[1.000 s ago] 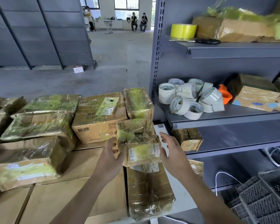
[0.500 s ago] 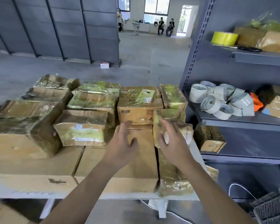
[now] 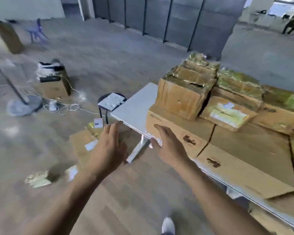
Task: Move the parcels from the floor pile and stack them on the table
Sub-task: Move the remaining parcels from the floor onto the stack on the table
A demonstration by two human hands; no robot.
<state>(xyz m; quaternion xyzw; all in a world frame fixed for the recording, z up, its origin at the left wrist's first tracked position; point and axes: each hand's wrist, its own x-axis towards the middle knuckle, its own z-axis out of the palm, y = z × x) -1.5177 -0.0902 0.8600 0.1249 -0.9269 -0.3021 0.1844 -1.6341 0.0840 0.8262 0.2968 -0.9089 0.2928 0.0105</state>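
Note:
Both my hands are empty, fingers straight, stretched out in front of me. My left hand [image 3: 109,148] hovers over the floor pile of parcels [image 3: 85,146], flat brown cardboard with white labels, lying just left of the table's end. My right hand [image 3: 168,146] is in front of the white table's [image 3: 134,109] near edge. On the table, several taped brown parcels [image 3: 185,94] are stacked on flattened cardboard [image 3: 244,150]. A small parcel [image 3: 38,179] lies alone on the floor at lower left. The picture is blurred.
A small black stool [image 3: 111,101] with papers stands past the table's end. A cardboard box [image 3: 55,85] with dark items, loose white cables [image 3: 64,106] and a round stand base [image 3: 23,106] sit on the floor to the left. Grey partitions [image 3: 176,17] line the back. My shoe [image 3: 167,226] shows below.
My right hand let go of the small parcel on the table. Both hands drew back empty, and my view swung left from the shelf toward the floor pile.

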